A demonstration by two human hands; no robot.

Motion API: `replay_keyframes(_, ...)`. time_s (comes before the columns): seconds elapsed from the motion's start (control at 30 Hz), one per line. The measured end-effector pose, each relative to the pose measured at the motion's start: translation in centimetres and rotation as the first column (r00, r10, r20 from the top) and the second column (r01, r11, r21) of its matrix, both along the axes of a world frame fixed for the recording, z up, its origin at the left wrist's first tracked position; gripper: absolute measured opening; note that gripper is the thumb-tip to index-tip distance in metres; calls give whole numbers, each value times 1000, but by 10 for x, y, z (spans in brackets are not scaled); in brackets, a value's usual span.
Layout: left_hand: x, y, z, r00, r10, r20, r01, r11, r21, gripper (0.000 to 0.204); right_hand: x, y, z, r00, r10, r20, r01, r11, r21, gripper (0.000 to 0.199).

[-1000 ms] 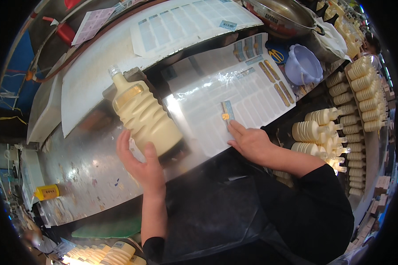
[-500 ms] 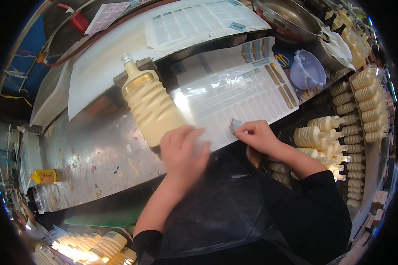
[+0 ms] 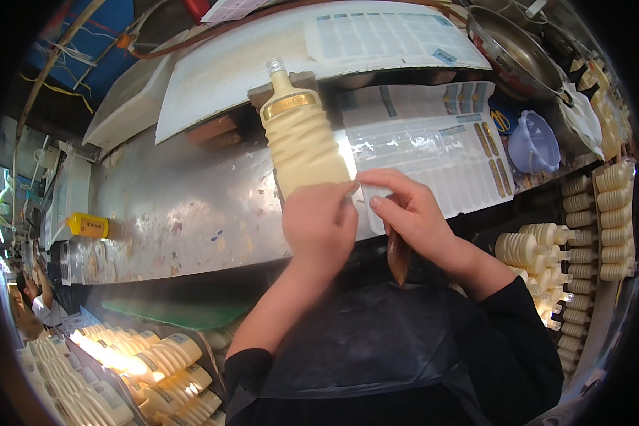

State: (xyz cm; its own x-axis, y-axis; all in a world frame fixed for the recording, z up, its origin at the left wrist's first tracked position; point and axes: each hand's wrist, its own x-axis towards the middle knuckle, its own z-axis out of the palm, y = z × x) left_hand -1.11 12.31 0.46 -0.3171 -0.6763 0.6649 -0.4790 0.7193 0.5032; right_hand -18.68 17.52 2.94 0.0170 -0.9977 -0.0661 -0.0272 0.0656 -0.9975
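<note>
A cream-coloured bottle (image 3: 304,145) with wavy ridges, a gold neck band and a clear cap lies on the metal worktable, its neck against a dark block (image 3: 259,95). My left hand (image 3: 321,221) is at the bottle's base end, fingers curled and pinched; what they hold, if anything, is hidden. Just right of it is my right hand (image 3: 415,216), its index fingertip meeting my left fingertips. A brown, flat, pointed tool (image 3: 398,261) sticks out below my right palm, held by the curled fingers. A label sheet (image 3: 412,170) with gold and blue stickers lies beside the bottle.
A lilac bucket (image 3: 534,145), scissors (image 3: 503,119) and a metal pan (image 3: 515,53) stand at the right back. A yellow bottle (image 3: 88,225) sits at the table's left. Many cream bottles are stacked at right (image 3: 525,250) and lower left (image 3: 156,362).
My right hand has moved left from the label sheet to meet my left hand at the bottle's base. The small blue label in its fingers no longer shows. The whole view has shifted.
</note>
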Motion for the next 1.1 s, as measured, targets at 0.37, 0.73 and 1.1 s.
replay_keyframes(0.37, 31, 6, 12, 620, 406, -671, 311, 658, 686, 28, 6, -48, -18, 965, 156, 209, -204, 951, 232, 18)
replay_keyframes(0.73, 37, 0, -24, 665, 476, -576, 243, 591, 769, 31, 16, -57, -35, 992, -1, -124, 13, 995, 103, 18)
replay_keyframes(1.1, 34, -24, -54, 815, 363, -451, 111, 667, 737, 48, 9, -56, -48, 971, -41, -237, 60, 995, 77, 14)
